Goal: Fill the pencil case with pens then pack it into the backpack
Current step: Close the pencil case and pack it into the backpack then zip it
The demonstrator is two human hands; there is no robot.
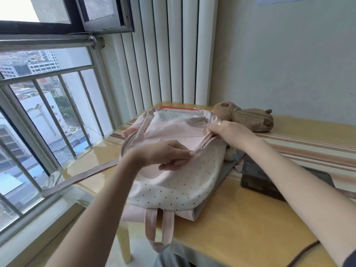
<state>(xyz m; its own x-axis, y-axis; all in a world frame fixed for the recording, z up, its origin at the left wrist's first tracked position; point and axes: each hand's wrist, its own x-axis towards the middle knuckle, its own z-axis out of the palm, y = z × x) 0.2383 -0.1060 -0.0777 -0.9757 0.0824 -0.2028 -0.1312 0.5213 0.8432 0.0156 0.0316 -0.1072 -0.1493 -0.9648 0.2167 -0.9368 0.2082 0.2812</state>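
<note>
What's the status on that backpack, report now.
Left hand and right hand both pinching the zipper seam of the pink backpack, flat on the table. Pencil case not in sight. Plush toy and dark box alongside.

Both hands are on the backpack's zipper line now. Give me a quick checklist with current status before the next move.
1. Backpack lying flat on the table: ok.
2. Left hand pinching fabric at the zipper: ok.
3. Right hand gripping the zipper's far end: ok.
4. Zipper open or closed: cannot tell.
5. Pencil case inside the backpack: cannot tell, none visible.
6. Plush toy and dark box clear of the hands: ok.
</note>
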